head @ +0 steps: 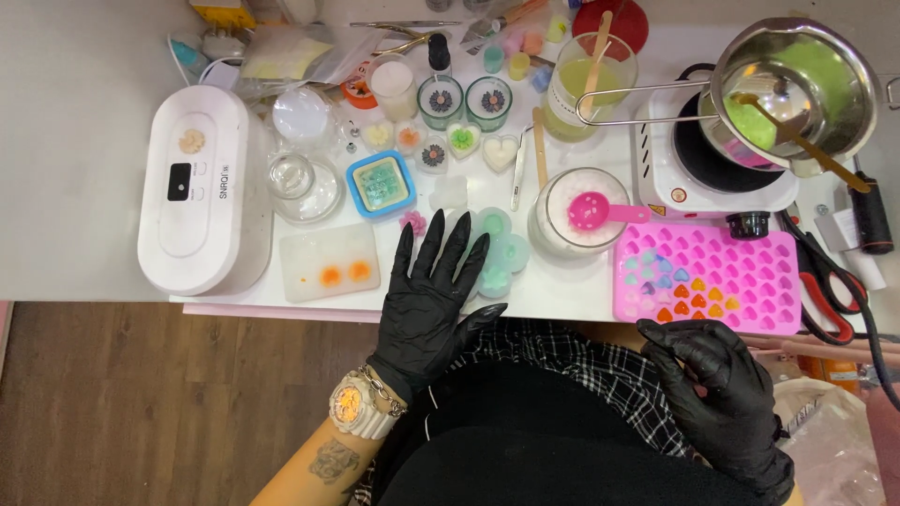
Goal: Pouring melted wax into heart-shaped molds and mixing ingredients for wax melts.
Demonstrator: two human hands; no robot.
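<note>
My left hand [431, 300], in a black glove with a wristwatch, lies flat with fingers spread at the table's front edge, its fingertips over a pale green flower-shaped mould [499, 251]. Held low over my lap, my right hand [714, 386], also black-gloved, is loosely curled with nothing visible in it, just below a pink heart-cavity silicone mould [741, 272] partly filled with coloured wax. A glass jar of white flakes with a pink scoop [600, 212] stands between the two moulds.
A white oval machine [195, 187] sits at the left. A metal pot of green wax [797, 84] rests on a white hotplate [656, 159]. Small filled jars, heart moulds, a blue square mould [382, 184], tweezers and red scissors [825, 281] crowd the table.
</note>
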